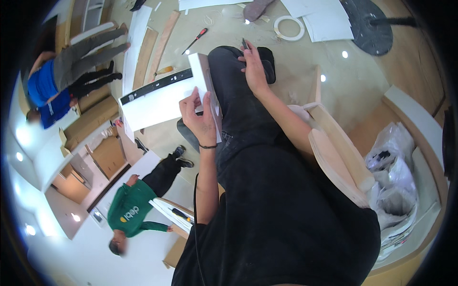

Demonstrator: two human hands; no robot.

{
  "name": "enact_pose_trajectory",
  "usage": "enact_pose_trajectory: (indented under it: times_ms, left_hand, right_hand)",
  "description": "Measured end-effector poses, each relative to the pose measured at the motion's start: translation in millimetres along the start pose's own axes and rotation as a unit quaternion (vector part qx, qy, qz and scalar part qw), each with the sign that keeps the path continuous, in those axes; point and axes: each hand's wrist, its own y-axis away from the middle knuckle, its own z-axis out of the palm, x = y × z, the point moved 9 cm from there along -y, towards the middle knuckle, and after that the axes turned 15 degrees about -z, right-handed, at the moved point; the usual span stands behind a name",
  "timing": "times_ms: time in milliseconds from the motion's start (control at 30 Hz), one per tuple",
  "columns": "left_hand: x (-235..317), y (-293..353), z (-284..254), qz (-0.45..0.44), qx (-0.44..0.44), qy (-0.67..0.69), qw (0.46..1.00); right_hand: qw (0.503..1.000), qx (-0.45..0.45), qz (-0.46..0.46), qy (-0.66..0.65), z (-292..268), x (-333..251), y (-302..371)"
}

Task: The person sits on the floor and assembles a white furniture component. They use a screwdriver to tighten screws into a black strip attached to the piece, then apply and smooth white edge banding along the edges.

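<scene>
My left hand bends over a white board assembly beside my left knee. Its thumb and curled fingers press against the assembly near the upright end board. Along the assembly's far edge runs a black metal drawer slide. Over my right leg, my right hand is closed on a small dark tool, whose kind is too small to make out. Beyond both hands, a red-and-black screwdriver lies on the floor.
A roll of white edging, white sheets and a round black base lie ahead. Wooden strips and a yellow-handled tool are left. A curved wooden piece and plastic bags stand right. People are at left.
</scene>
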Motion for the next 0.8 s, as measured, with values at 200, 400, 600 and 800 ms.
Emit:
enact_pose_trajectory:
  times_ms: [200,400,600,800]
  left_hand:
    - [1.6,15.6,2.9,-0.027,-0.017,0.077,0.997]
    - [2.7,-13.3,19.8,-0.060,-0.028,0.144,0.987]
    - [-3.0,-17.9,17.0,-0.083,-0.022,0.203,0.975]
    - [-5.9,-19.4,15.3,-0.078,-0.031,0.206,0.975]
  right_hand:
    - [0.987,-0.054,-0.125,0.091,5.0,-37.2,-4.6]
    - [0.989,-0.143,0.004,0.046,35.6,-51.4,6.6]
    - [0.971,-0.204,-0.103,0.070,80.7,-74.4,-5.8]
    - [0.966,-0.218,-0.047,0.133,83.8,-79.8,-10.9]
